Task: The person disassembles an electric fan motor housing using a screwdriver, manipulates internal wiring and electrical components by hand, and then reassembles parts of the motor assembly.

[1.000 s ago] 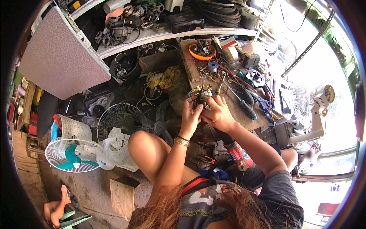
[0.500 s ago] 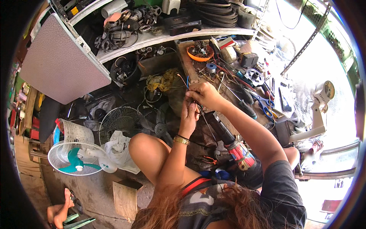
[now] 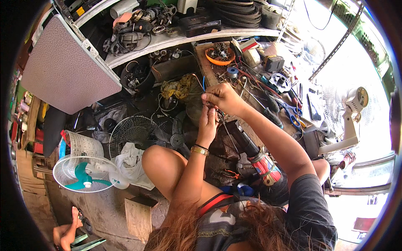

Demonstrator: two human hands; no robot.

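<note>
My left hand (image 3: 207,121) and my right hand (image 3: 225,98) meet in front of me, fingertips pinched together. Out of their grip, above the left fingers, rises a blue electrical wire (image 3: 204,83), with a thin copper-coloured wire end (image 3: 197,78) beside it. The join between the fingers is hidden. More dark and thin leads hang below my right hand, toward a red-and-black power tool (image 3: 265,167) that rests by my lap under my right forearm. Its working end is partly covered, so its exact kind is unclear.
Right of my hands, a cluttered wooden bench holds an orange bowl (image 3: 220,61) of small parts, a wire spool (image 3: 232,72), a screwdriver (image 3: 273,118) and blue scissors (image 3: 293,117). A teal-bladed fan (image 3: 86,175) stands left; a white fan (image 3: 355,113) stands right. Another person's leg (image 3: 69,232) shows lower left.
The wire ends above my fingers have tilted slightly, the blue one standing more upright. My right hand's fingers have curled a little further; both hands stay in nearly the same place.
</note>
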